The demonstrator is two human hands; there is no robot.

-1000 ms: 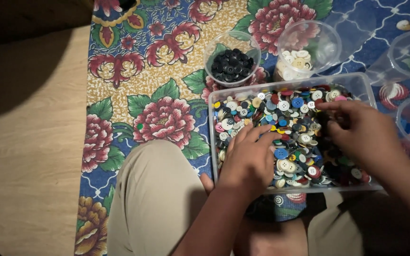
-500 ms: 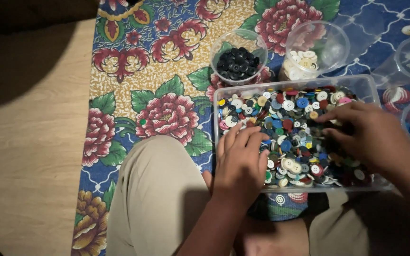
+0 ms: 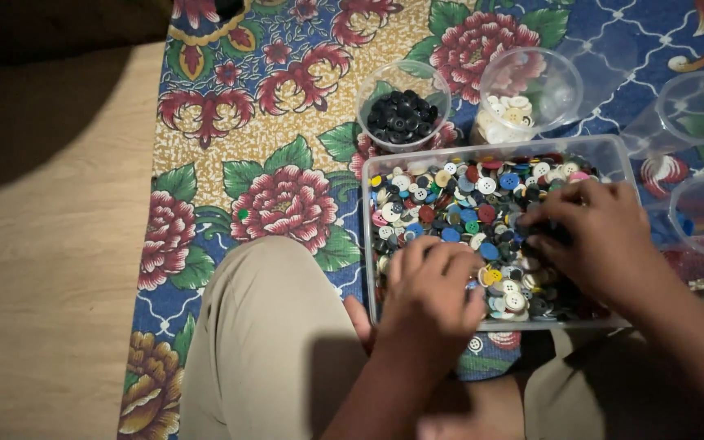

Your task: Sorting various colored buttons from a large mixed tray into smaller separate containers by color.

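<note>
here my left hand [image 3: 427,295] rests curled on the mixed buttons [image 3: 466,208], fingers [image 3: 442,259] bent narrow at the tray's six o'clock edge; i cannot tell if they pinch one. my right hand [image 3: 600,240] lies at the tray's four o'clock side, fingers [image 3: 549,213] drawn close over dark buttons, a grip i cannot make out. the buttons fill the clear plastic tray [image 3: 621,159] on the flowered mat [image 3: 287,122]. at the tray's twelve o'clock stand a cup of black buttons [image 3: 402,116] and a cup of white buttons [image 3: 508,116]. my knee [image 3: 270,342] lies at eight o'clock.
</note>
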